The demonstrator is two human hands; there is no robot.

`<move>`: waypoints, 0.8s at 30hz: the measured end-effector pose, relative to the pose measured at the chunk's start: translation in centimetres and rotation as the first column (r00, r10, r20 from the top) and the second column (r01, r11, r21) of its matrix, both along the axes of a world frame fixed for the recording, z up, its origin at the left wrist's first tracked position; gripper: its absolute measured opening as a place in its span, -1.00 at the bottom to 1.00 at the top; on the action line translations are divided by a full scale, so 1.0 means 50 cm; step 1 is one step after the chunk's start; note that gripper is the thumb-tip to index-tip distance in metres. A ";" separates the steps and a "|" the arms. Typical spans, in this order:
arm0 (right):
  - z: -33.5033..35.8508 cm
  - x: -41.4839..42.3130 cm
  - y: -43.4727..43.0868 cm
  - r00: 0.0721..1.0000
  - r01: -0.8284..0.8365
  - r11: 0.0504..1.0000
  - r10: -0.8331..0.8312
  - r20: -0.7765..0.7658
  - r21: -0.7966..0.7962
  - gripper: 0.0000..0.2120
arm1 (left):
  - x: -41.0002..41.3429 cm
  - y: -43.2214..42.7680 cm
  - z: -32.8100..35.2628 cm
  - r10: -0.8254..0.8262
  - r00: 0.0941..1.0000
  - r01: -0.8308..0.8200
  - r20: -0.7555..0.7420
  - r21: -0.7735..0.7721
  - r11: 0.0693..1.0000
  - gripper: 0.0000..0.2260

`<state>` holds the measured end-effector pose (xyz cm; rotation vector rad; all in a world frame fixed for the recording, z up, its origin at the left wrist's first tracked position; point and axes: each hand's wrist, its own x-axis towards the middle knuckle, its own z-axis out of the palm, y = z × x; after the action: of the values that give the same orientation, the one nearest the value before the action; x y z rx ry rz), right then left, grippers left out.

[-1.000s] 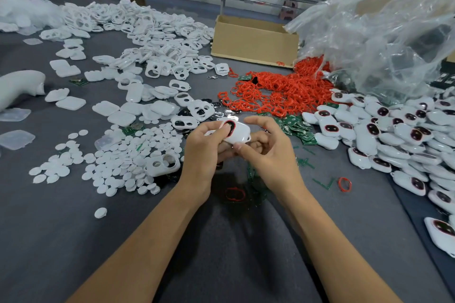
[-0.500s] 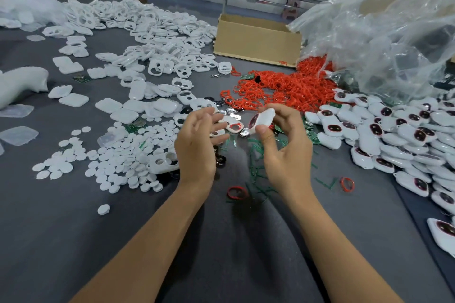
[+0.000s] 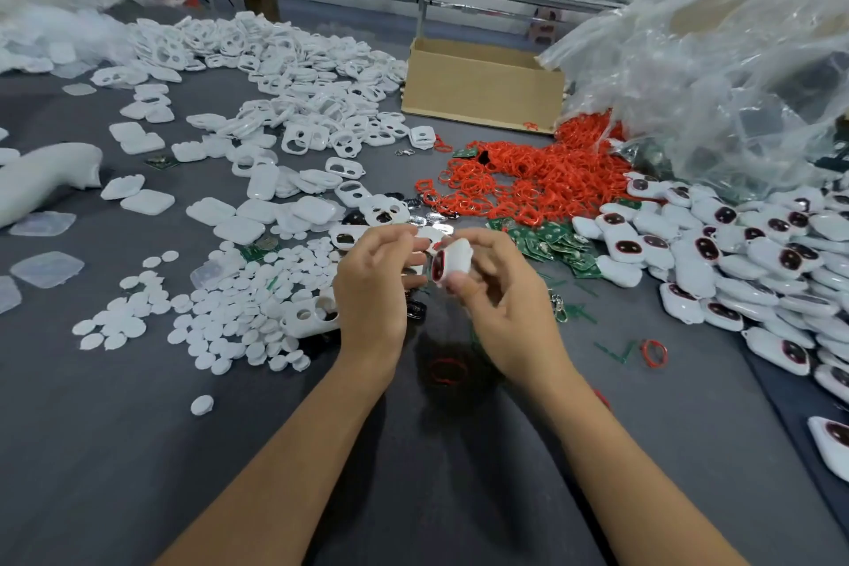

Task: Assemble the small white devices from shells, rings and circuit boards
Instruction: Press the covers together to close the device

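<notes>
My right hand (image 3: 500,294) grips a small white device (image 3: 455,260) with a red ring in its dark opening, held up over the grey table. My left hand (image 3: 372,285) sits just left of it, fingers curled, fingertips at a white shell (image 3: 428,238) lying beside the device; motion blur hides whether it holds that shell. Behind the hands lie a heap of red rings (image 3: 528,184) and green circuit boards (image 3: 551,244). A pile of finished white devices (image 3: 735,253) fills the right side. An open shell with two holes (image 3: 312,317) lies left of my left wrist.
White shells (image 3: 298,106) spread across the far left, white discs (image 3: 229,303) nearer. A cardboard box (image 3: 482,92) stands at the back, a large clear plastic bag (image 3: 712,60) at the right. Loose red rings (image 3: 654,352) lie on the grey cloth (image 3: 138,450).
The two hands parted, my right hand taking the white device to the right while my left reached to a shell on the table. Now the hands are close together again.
</notes>
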<state>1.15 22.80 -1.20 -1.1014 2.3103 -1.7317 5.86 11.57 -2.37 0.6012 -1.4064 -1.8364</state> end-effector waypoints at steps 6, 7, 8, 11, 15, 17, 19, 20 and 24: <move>0.004 -0.018 0.001 0.884 0.085 0.939 0.083 0.459 -0.333 -0.71 | -0.002 0.009 -0.012 -0.162 0.985 0.170 0.063 -0.166 0.971 -0.75; 0.003 -0.020 0.001 0.860 0.098 0.931 0.098 0.500 -0.352 -0.73 | -0.002 0.009 -0.014 -0.163 0.984 0.175 0.074 -0.201 0.964 -0.74; 0.002 -0.022 0.002 0.840 0.110 0.924 0.111 0.531 -0.366 -0.74 | -0.002 0.009 -0.016 -0.162 0.984 0.176 0.080 -0.216 0.960 -0.72; -0.004 -0.031 0.002 0.799 0.121 0.915 0.140 0.585 -0.384 -0.77 | -0.001 0.008 -0.016 -0.162 0.983 0.177 0.080 -0.231 0.957 -0.69; -0.003 -0.035 0.004 0.751 0.078 0.929 0.184 0.634 -0.362 -0.73 | 0.000 0.008 -0.015 -0.164 0.982 0.185 0.099 -0.275 0.944 -0.69; -0.002 -0.035 0.007 0.751 0.089 0.938 0.157 0.641 -0.334 -0.70 | 0.001 0.009 -0.015 -0.172 0.979 0.196 0.111 -0.274 0.941 -0.71; -0.002 -0.036 0.008 0.753 0.110 0.946 0.121 0.647 -0.305 -0.68 | 0.003 0.011 -0.014 -0.183 0.976 0.208 0.116 -0.267 0.941 -0.74; -0.002 -0.037 0.009 0.753 0.120 0.949 0.104 0.650 -0.290 -0.67 | 0.004 0.013 -0.013 -0.187 0.975 0.212 0.117 -0.264 0.941 -0.77; -0.001 -0.037 0.010 0.751 0.136 0.959 0.063 0.657 -0.248 -0.65 | 0.005 0.017 -0.011 -0.172 0.976 0.206 0.137 -0.299 0.932 -0.84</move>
<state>-0.68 23.30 -1.25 -0.3343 1.6822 -2.0685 6.08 12.40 -2.94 0.4196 -1.8388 -1.6939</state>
